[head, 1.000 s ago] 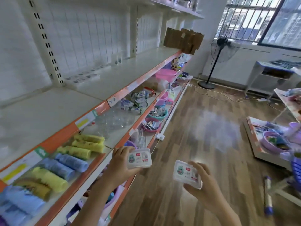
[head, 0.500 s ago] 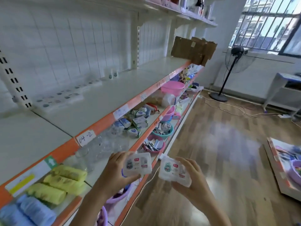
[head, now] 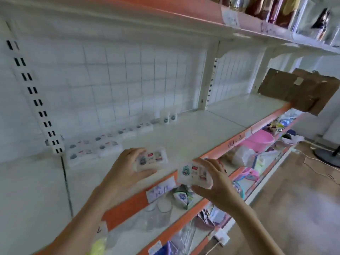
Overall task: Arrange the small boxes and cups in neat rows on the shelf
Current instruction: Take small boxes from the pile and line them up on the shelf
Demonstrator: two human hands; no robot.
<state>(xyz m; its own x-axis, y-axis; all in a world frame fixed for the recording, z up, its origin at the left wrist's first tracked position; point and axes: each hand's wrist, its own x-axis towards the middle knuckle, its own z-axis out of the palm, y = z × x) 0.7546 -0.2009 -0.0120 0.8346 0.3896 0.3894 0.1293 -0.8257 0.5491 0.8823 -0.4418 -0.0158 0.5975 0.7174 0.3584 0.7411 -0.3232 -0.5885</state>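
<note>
Two boxes in hand, lined up for the shelf.

Left hand (head: 127, 166) clamps a small box (head: 151, 159) by its edges, label up, over the shelf (head: 193, 137); right hand (head: 213, 183) grips a second box (head: 193, 174) just beside it, over the shelf's orange lip. Edge grips probably let them drop flat. Row of boxes (head: 103, 144) lies ahead-left of the left hand, cups (head: 168, 117) farther ahead at the back.

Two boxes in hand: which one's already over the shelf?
The box in the left hand: it is over the white shelf. The right hand's box hangs past the orange front edge.
</note>
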